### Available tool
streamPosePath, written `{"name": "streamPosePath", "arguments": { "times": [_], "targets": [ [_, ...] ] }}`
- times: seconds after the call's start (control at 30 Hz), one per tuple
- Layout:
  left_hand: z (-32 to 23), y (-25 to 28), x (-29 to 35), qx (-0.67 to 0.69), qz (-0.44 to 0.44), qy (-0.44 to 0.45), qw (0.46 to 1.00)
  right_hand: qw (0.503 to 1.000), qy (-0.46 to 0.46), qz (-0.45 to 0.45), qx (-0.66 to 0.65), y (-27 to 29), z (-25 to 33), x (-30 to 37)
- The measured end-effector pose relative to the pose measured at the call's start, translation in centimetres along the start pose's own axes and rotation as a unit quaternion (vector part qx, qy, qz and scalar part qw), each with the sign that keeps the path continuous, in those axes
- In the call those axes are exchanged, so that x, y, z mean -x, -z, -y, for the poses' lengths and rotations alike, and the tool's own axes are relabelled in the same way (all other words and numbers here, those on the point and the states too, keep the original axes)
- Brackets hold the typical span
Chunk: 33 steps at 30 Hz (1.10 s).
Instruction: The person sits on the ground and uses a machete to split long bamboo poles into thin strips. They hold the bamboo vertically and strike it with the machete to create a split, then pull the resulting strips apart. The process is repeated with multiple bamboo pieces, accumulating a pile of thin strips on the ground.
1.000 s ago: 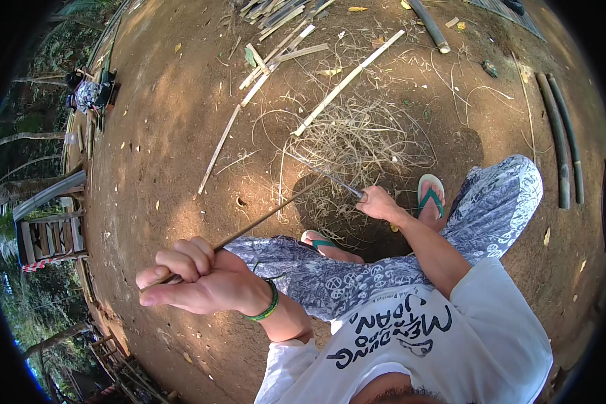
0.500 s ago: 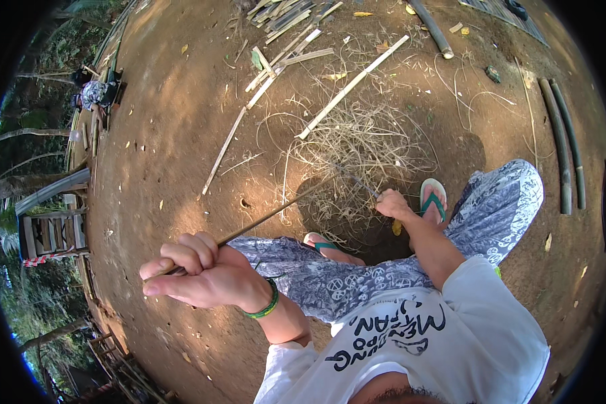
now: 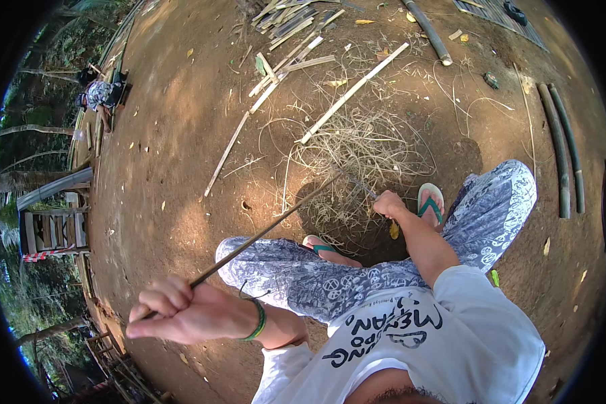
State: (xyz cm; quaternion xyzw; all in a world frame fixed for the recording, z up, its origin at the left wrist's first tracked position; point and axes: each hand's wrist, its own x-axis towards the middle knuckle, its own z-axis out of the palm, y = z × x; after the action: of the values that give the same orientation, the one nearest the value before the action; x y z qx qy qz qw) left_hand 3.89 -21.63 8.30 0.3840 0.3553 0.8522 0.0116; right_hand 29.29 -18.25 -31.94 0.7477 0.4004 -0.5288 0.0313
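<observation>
In my left hand (image 3: 182, 313) the fingers are wrapped round one end of a long, thin bamboo strip (image 3: 262, 233). It slants up and rightward over my knee. Its far end meets a narrow grey knife blade (image 3: 361, 186) near the shavings. My right hand (image 3: 389, 205) is closed on the knife, whose handle is hidden in the fist. Below the blade lies a tangled heap of pale curled shavings (image 3: 377, 145). My feet, in green-strapped sandals (image 3: 429, 210), are on both sides of it.
A pale split bamboo length (image 3: 357, 92) touches the heap. More split pieces (image 3: 293, 30) are stacked beyond. Dark poles (image 3: 555, 148) lie at the right, another pole (image 3: 429, 34) at the far side. A person (image 3: 101, 94) is at the far left, near a wooden structure (image 3: 54, 229).
My left hand has moved down and slightly left, drawing the strip back along the blade. My right hand with the knife has stayed almost in place.
</observation>
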Motion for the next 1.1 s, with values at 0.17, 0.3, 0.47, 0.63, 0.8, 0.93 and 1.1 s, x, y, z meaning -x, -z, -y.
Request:
{"name": "streamPosePath", "arguments": {
  "times": [0.17,0.3,0.47,0.63,0.8,0.93,1.1],
  "targets": [
    [-4.1,5.0,-5.8,0.133,-0.05,-0.028,0.989,0.988,0.039,0.046,-0.142,-1.0,-0.5,-0.8],
    [-2.5,6.9,-7.0,0.108,-0.147,-0.001,0.983,0.878,0.12,0.127,-0.446,-2.9,1.5,0.6],
    [1.6,11.6,-6.5,0.172,-0.168,0.096,0.966,0.722,0.219,0.102,-0.649,2.0,10.6,6.7],
    [2.8,13.6,-3.4,0.185,-0.222,0.197,0.937,0.534,0.274,0.101,-0.793,9.4,15.5,9.6],
    [3.1,17.6,1.9,0.145,-0.187,0.31,0.921,0.514,0.312,0.026,-0.799,13.4,17.4,10.8],
    [1.5,21.7,4.3,0.132,-0.1,0.444,0.88,0.523,0.335,0.003,-0.783,16.5,17.8,12.3],
    [-1.5,22.6,2.9,-0.368,0.033,0.324,0.871,0.552,0.403,-0.028,-0.729,20.1,18.7,16.7]
  ]
}}
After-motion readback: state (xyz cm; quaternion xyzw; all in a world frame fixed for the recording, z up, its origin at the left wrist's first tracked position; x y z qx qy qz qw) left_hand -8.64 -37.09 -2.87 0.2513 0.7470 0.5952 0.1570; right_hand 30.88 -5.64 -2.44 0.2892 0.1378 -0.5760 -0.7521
